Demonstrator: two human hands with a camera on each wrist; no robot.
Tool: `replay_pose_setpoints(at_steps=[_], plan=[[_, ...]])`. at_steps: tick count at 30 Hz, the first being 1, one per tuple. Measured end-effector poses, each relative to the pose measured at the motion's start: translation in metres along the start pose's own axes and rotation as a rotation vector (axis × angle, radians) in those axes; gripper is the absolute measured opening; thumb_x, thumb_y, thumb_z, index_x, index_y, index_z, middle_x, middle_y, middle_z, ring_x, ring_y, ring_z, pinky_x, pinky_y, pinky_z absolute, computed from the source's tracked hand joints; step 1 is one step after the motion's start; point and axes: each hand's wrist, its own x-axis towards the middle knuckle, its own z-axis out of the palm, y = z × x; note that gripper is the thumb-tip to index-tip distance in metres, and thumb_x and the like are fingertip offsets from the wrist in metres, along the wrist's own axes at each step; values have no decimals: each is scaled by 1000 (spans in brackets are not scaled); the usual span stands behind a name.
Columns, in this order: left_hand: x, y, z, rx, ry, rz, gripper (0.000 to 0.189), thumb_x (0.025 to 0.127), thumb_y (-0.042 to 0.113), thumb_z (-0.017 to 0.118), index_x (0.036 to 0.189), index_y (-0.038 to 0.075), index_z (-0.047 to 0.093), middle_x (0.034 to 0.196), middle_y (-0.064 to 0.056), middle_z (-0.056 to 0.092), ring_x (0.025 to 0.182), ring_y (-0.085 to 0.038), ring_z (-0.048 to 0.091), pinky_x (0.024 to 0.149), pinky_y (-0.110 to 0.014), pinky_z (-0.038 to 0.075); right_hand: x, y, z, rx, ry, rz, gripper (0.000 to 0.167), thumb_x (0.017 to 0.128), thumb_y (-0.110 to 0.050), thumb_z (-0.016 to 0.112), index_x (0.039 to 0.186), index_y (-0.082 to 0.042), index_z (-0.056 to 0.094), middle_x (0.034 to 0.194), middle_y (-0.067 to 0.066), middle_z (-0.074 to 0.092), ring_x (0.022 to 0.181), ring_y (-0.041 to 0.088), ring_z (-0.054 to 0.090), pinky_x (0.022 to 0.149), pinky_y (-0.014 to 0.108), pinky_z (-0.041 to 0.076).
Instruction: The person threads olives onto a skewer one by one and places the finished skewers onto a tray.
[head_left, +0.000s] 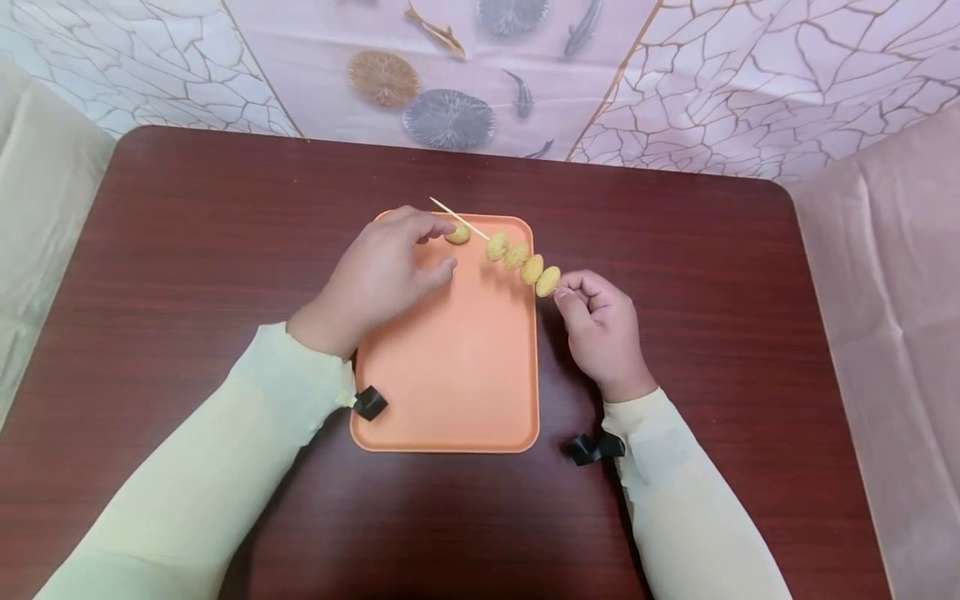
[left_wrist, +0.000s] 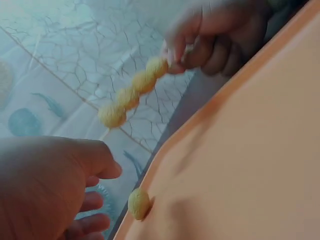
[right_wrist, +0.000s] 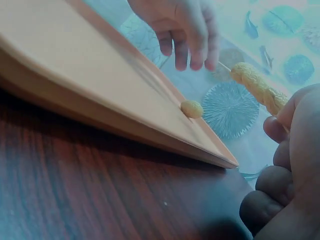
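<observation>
My right hand [head_left: 606,333] pinches the lower end of a thin wooden skewer [head_left: 457,217] between thumb and forefinger. Several yellow, wrinkled oval balls [head_left: 516,255] are threaded side by side near that hand, leaving the pointed far end bare. The skewer slants up over the right side of an orange tray [head_left: 450,375]. A single loose yellow ball [left_wrist: 139,204] lies on the tray by its far edge. Close to that ball, my left hand [head_left: 390,271] hovers with thumb and fingers spread apart, nothing between them.
The tray sits on a dark red-brown wooden table [head_left: 705,292]. Beyond the table's far edge hangs a patterned cloth [head_left: 540,100]. Black straps [head_left: 370,403] hang at both wrists beneath pale sleeves.
</observation>
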Motion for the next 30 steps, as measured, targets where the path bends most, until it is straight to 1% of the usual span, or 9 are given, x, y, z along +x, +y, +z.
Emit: replay_pose_setpoints(at_steps=[4,7,10,12,17,19,24,28,30], plan=[[18,-5,5,61,-70,38,38,104,19,73,140,8,76,133,-9,74,119,-27,68,107,-43,57,1,2,-5,0,32,-3,18,107,-2,61,99,12,70,60,-9,43,52,5,38,49,21,28],[29,-6,12,113,-112,39,41,103,12,69,143,6,74,133,-9,71,119,-25,68,105,-41,59,1,5,-7,9,56,1,19,108,-4,61,101,12,70,58,-8,45,50,7,40,47,22,29],[35,-5,15,141,-151,31,43,101,8,66,143,6,72,130,-10,66,116,-26,66,103,-40,59,2,7,-9,20,68,2,19,108,-4,61,101,12,70,58,-7,46,50,8,40,47,22,30],[38,-5,16,156,-168,40,44,100,5,65,143,7,72,127,-11,64,114,-27,64,101,-40,58,2,7,-10,27,68,5,19,108,-4,61,101,11,70,58,-7,46,50,8,40,47,23,30],[44,-5,18,182,-180,89,39,102,3,63,139,7,75,123,-13,63,111,-30,62,99,-40,59,2,6,-10,21,66,12,18,107,-4,62,100,10,71,58,-8,46,50,8,41,47,22,30],[45,-6,18,197,-184,92,34,103,3,60,132,8,76,119,-13,61,109,-30,60,97,-40,58,2,6,-9,21,63,16,18,107,-4,62,100,10,70,58,-8,46,49,7,40,46,22,30],[48,-9,21,225,-171,81,20,102,1,55,110,8,71,108,-11,55,105,-30,55,90,-40,50,3,6,-7,16,48,21,18,107,-4,61,99,10,69,58,-9,44,48,6,39,45,21,28],[48,-11,22,222,-160,65,16,106,5,55,106,8,71,104,-10,54,102,-28,53,87,-39,48,3,5,-8,2,47,17,18,108,-5,62,97,7,70,59,-9,43,50,5,38,47,21,28],[48,-11,23,203,-155,49,16,108,8,56,109,9,72,103,-10,55,102,-27,53,86,-38,47,2,5,-8,2,47,16,18,108,-5,62,96,6,70,60,-9,43,50,6,37,47,22,27]])
